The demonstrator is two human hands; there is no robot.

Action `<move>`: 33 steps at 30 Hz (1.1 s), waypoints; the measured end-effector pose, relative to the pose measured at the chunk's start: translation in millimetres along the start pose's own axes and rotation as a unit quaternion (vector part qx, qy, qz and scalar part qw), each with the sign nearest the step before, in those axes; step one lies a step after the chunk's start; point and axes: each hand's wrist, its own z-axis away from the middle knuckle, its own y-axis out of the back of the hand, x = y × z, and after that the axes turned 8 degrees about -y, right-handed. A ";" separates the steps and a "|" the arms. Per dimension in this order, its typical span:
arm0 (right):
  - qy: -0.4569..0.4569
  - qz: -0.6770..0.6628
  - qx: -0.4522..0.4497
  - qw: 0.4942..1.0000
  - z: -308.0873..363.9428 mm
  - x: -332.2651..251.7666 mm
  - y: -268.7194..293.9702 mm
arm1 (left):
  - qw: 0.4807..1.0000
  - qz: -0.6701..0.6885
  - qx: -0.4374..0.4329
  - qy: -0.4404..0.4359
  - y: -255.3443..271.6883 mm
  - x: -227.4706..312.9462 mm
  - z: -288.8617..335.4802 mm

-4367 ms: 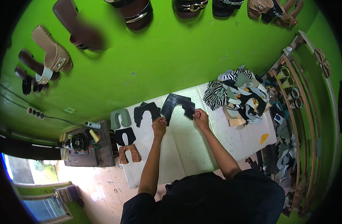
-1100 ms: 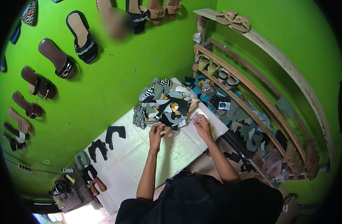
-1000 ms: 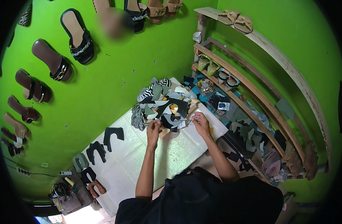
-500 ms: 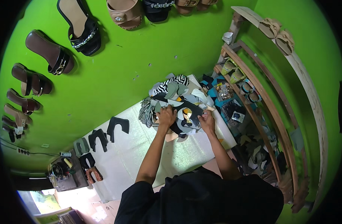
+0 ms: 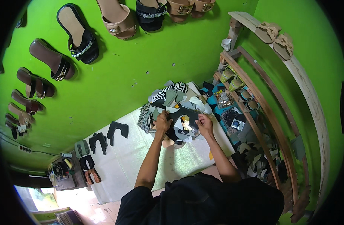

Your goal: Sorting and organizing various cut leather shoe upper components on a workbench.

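Over a heap of offcuts, my left hand and my right hand hold a dark arch-shaped shoe-upper piece by its two ends. The fingers of both hands are closed on it. Through its curved cut-out, yellow and pale scraps show. Around and beneath it lies the scrap heap, with grey-green, white, black and zebra-striped bits. To the left on the pale table, similar dark arch pieces lie in a row, with grey-green and brown patterned ones nearer the table's end.
Finished sandals line the green wall. On the right, a wooden rack carries more sandals, with bags and scraps behind its bars. A small machine stands at the far left. A yellow scrap lies by my right forearm.
The whole view has shifted slightly, so the wall and table appear lower. My hands still grip the dark arch piece, now a little closer together.
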 end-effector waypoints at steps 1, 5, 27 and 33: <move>0.028 0.001 -0.005 1.000 1.6 -9.3 0.6 | 1.000 -0.002 0.010 -0.007 1.4 -2.5 2.5; 0.087 -0.004 -0.012 0.996 2.5 -38.4 16.1 | 0.996 0.022 0.017 0.080 24.8 27.1 -3.2; 0.124 -0.078 -0.180 0.973 52.5 -40.4 19.0 | 0.977 0.153 0.117 0.095 114.4 94.8 121.5; 0.114 -0.029 -0.255 0.960 90.7 -28.4 -13.3 | 0.925 0.240 0.181 0.231 118.8 64.8 208.9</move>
